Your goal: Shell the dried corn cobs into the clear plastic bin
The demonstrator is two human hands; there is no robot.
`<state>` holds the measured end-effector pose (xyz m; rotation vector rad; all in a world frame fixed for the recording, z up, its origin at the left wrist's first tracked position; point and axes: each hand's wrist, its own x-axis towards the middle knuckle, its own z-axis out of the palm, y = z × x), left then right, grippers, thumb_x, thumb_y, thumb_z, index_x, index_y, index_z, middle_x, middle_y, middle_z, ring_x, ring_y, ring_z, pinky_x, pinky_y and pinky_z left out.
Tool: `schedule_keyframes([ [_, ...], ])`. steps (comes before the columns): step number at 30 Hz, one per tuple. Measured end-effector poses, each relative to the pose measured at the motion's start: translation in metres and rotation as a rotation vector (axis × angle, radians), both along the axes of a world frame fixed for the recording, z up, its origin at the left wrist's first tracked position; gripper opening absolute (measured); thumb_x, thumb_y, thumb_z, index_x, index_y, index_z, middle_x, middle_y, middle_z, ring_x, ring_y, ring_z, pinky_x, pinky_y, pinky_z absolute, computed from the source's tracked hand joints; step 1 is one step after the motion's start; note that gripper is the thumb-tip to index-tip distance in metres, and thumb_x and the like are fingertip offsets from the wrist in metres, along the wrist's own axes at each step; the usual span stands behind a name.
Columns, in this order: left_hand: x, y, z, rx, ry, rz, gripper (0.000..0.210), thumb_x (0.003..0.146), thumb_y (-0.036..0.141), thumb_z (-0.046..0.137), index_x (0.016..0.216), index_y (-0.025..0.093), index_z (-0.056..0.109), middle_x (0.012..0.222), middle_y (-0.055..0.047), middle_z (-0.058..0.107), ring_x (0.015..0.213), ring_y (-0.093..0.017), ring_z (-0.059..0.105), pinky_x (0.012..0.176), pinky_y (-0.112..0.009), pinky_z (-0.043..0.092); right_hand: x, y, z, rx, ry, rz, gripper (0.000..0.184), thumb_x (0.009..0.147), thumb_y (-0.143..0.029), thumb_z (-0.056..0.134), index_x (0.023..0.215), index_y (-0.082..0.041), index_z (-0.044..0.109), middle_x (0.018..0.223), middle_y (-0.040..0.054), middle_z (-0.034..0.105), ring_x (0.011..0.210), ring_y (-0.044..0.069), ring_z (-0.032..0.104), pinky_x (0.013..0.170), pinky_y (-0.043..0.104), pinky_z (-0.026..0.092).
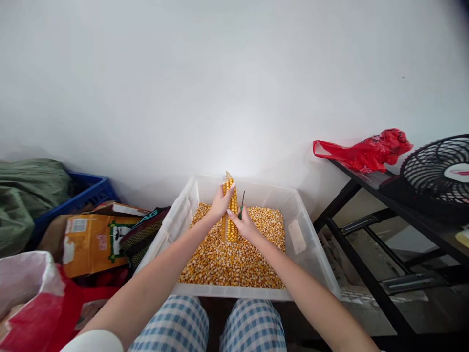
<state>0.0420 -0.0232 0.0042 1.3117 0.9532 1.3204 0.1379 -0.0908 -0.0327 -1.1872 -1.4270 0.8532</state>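
Note:
An ear of corn point(232, 226) stands nearly upright over the clear plastic bin point(313, 259), its pointed tip at the top. My left hand point(221, 201) is wrapped round its upper part. Some rows on its left side look stripped of kernels. In my right hand point(245, 224) is a thin tool, seemingly a screwdriver point(242, 203), with a green handle and a dark shaft pointing up. The right thumb lies against the ear's side. Loose corn kernels point(227, 266) spread thickly across the bin's floor below both hands.
A blue crate point(91, 190) with a green bag, an orange cardboard box point(93, 244) and a red-and-white bag point(40, 303) crowd the left. On the right, a black table point(414, 205) holds a red plastic bag point(366, 151) and a black fan point(439, 168). A white wall point(234, 88) rises behind.

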Motion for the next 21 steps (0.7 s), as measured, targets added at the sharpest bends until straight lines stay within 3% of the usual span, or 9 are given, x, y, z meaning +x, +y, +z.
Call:
schedule_keyframes([
  [3, 0.000, 0.002, -0.006, 0.106, 0.089, -0.010, 0.037, 0.076, 0.052, 0.045, 0.088, 0.018, 0.052, 0.079, -0.002, 0.055, 0.084, -0.018, 0.054, 0.080, -0.029, 0.039, 0.002, -0.001, 0.000, -0.014, 0.028, 0.018, 0.028, 0.076, -0.046, 0.049, 0.081, -0.021, 0.036, 0.076, -0.0001, 0.046, 0.070, 0.013, 0.048, 0.067, 0.027, 0.043],
  [7, -0.001, 0.004, -0.007, 0.190, 0.044, -0.025, 0.039, 0.080, 0.051, 0.036, 0.093, 0.019, 0.052, 0.084, -0.003, 0.056, 0.086, -0.017, 0.053, 0.082, -0.029, 0.039, 0.002, -0.003, 0.002, -0.020, 0.059, 0.041, 0.028, 0.076, -0.045, 0.048, 0.081, -0.022, 0.035, 0.076, -0.0006, 0.045, 0.071, 0.012, 0.048, 0.069, 0.027, 0.043],
  [13, -0.003, 0.005, 0.000, 0.083, 0.016, -0.083, 0.041, 0.081, 0.050, 0.036, 0.092, 0.018, 0.057, 0.090, -0.005, 0.061, 0.096, -0.021, 0.053, 0.088, -0.032, 0.038, -0.001, -0.003, 0.009, -0.075, 0.205, 0.064, 0.028, 0.075, -0.046, 0.050, 0.082, -0.022, 0.035, 0.081, 0.0004, 0.050, 0.077, 0.014, 0.052, 0.073, 0.030, 0.045],
  [17, 0.000, 0.003, 0.004, 0.145, 0.076, -0.132, 0.040, 0.079, 0.048, 0.043, 0.103, 0.019, 0.054, 0.106, -0.005, 0.058, 0.106, -0.021, 0.049, 0.092, -0.030, 0.035, -0.002, -0.005, 0.015, -0.161, 0.365, 0.084, 0.028, 0.075, -0.045, 0.051, 0.085, -0.023, 0.037, 0.088, 0.0009, 0.054, 0.078, 0.014, 0.055, 0.068, 0.029, 0.046],
  [21, 0.004, 0.002, 0.000, 0.254, 0.130, -0.138, 0.046, 0.083, 0.047, 0.033, 0.117, 0.017, 0.045, 0.121, -0.007, 0.050, 0.118, -0.020, 0.039, 0.099, -0.032, 0.028, 0.001, -0.004, 0.013, -0.257, 0.455, 0.101, 0.031, 0.070, -0.046, 0.056, 0.083, -0.024, 0.038, 0.080, -0.0020, 0.054, 0.070, 0.013, 0.055, 0.059, 0.026, 0.045],
])
